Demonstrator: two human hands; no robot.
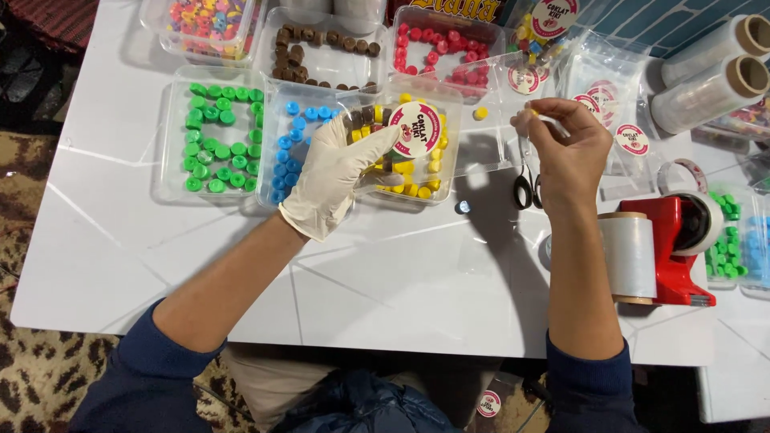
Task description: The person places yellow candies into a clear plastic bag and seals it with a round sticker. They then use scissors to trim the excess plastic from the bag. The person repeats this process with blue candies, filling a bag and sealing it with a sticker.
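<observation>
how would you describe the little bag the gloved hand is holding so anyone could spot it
On the white table, look above the trays of green and blue candies. The gloved left hand holds a small clear bag there. Unlike the single-colour trays, it mixes yellow and brown candies and carries a round sticker.

Single view, worn on the person's head, looking steeply down and forward over the white worktop (160, 265). It sits close: both forearms rise from the near edge, trays line the far edge, and patterned floor shows at the left. No second view.
</observation>
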